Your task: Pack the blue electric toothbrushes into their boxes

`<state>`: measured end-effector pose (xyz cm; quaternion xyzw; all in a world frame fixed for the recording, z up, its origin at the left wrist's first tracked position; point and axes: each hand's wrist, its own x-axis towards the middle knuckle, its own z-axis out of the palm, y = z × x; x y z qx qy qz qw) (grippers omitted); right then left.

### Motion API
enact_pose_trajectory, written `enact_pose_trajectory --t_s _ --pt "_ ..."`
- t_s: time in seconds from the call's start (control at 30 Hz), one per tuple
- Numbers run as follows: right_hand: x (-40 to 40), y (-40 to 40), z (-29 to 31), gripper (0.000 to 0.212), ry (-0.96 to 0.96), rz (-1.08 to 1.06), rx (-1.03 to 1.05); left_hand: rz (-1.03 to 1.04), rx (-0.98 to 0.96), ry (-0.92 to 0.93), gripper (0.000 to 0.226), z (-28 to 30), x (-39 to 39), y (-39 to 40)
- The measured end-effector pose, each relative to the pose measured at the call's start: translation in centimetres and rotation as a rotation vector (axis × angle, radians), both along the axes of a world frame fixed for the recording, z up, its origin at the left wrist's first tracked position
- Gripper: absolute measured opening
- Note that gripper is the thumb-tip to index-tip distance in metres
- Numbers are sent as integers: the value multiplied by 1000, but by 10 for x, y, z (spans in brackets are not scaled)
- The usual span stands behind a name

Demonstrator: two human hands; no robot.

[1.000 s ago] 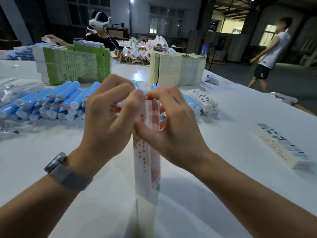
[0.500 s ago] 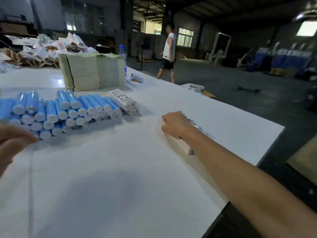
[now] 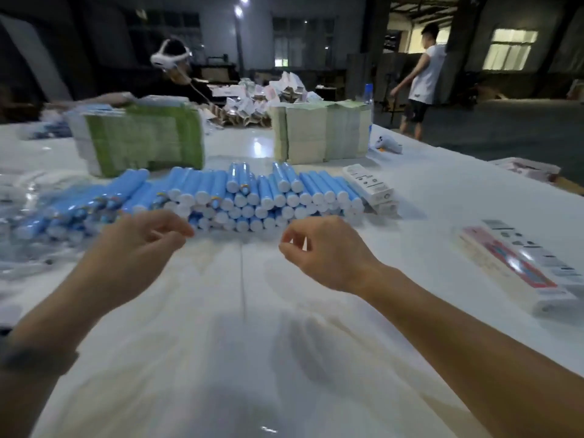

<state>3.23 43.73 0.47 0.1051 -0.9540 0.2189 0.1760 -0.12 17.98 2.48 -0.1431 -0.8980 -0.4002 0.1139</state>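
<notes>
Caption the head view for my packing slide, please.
Both empty hands, left hand and right hand, hover before stacked blue toothbrushes; packed box lies rightward.

Both forearms are bare, with a grey watch strap [image 3: 38,361] on the left wrist.

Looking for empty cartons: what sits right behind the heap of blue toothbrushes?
Behind the blue toothbrushes stand a green stack and a paler stack; whether either is cartons, and their bottom edges, cannot be seen.

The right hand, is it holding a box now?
No, the right hand hangs empty above the white table, and the nearest packed box lies apart on its right.
</notes>
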Motion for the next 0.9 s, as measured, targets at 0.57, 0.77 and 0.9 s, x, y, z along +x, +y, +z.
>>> enact_pose_trajectory --t_s 0.57,0.77,0.9 --pt "-18 -187 -9 20 -35 579 -415 933 -815 -164 48 -42 30 -207" --pt "-20 -183 -2 22 -24 562 -459 950 -773 24 47 -31 29 -190" --pt "-27 -173 10 9 60 482 -578 642 -423 260 55 -14 26 -140"
